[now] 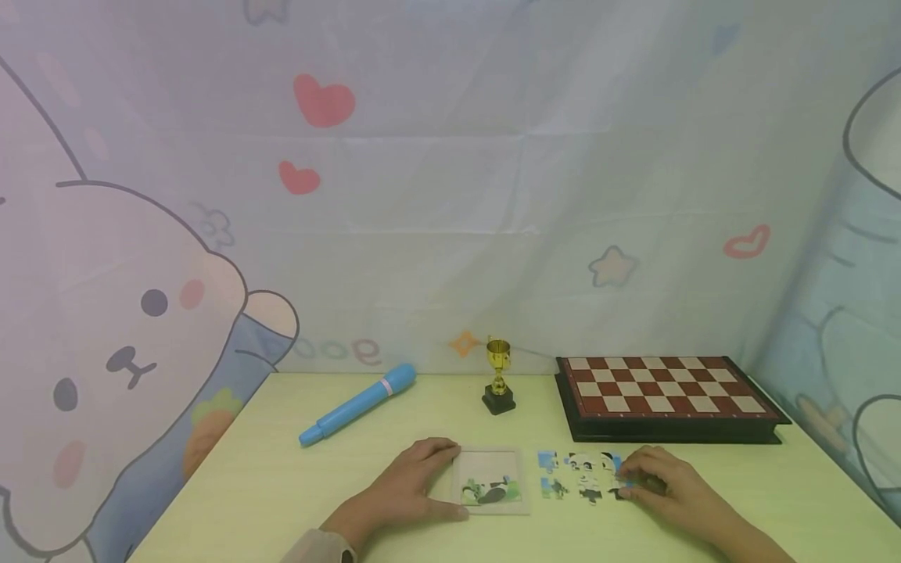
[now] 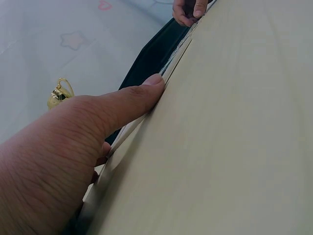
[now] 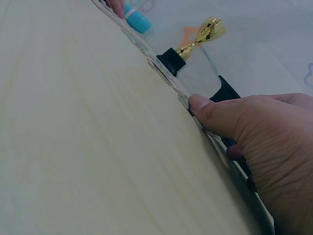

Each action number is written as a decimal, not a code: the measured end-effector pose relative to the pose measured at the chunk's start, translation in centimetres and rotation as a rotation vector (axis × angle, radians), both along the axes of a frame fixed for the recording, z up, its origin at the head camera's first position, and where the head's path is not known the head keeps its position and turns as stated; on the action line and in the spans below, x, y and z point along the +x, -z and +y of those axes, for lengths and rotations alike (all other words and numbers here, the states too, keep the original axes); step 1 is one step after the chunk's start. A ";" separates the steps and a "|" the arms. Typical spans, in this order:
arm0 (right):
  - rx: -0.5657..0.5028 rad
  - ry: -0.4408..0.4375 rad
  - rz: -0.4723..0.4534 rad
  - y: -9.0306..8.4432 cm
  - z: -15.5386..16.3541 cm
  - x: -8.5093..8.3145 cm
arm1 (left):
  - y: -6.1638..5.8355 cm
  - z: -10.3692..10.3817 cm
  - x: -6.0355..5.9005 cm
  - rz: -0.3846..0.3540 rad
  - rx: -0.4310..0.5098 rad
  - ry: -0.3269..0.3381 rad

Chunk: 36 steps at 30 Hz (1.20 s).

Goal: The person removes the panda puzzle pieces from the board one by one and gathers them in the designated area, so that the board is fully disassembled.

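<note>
- We find the puzzle tray (image 1: 490,478) flat on the pale table (image 1: 281,485), near its front edge, partly filled with a panda picture.
- Our left hand (image 1: 408,489) holds the tray's left edge, thumb along the near side, fingers curled over the far corner.
- Loose puzzle pieces (image 1: 573,475) lie just right of the tray.
- Our right hand (image 1: 665,485) rests on the rightmost pieces, fingers bent; it seems to pinch one, though the view is poor.
- Behind stand a small gold trophy (image 1: 498,377), a folded chessboard (image 1: 662,395) and a blue pen (image 1: 357,404).
</note>
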State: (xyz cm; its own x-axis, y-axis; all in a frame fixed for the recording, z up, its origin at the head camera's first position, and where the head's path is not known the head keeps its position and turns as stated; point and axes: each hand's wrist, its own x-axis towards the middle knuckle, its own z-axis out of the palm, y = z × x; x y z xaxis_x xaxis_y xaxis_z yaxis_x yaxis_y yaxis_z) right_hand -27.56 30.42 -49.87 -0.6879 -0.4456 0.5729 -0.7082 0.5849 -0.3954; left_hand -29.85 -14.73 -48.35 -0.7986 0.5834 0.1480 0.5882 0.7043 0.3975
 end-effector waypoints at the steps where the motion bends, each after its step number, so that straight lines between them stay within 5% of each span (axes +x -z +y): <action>1: 0.000 0.001 -0.002 0.0 0.0 0.0 | 0.0 0.0 0.0 -0.001 0.000 -0.002; 10: -0.050 -0.002 0.029 -0.2 -1.7 0.0 | 0.2 0.0 -0.1 -0.008 0.007 -0.002; 17: -0.061 -0.218 0.041 -0.5 -7.4 0.0 | 0.5 -0.1 -0.2 0.002 0.003 -0.004; 29: 0.052 -0.348 0.034 -1.1 -17.6 -1.7 | 0.2 -0.1 -0.3 0.005 0.007 0.001; 36: 0.137 -0.293 -0.068 -1.2 -20.1 -2.1 | 0.3 -0.3 -0.2 -0.014 0.018 0.002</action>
State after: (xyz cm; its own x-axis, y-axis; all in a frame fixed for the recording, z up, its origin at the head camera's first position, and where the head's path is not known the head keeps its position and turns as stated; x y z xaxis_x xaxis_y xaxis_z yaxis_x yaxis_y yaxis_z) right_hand -29.71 10.28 -48.67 -0.5535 -0.7001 0.4511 -0.8290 0.4109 -0.3795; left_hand -30.08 -14.99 -48.69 -0.7992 0.5827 0.1472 0.5842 0.6956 0.4181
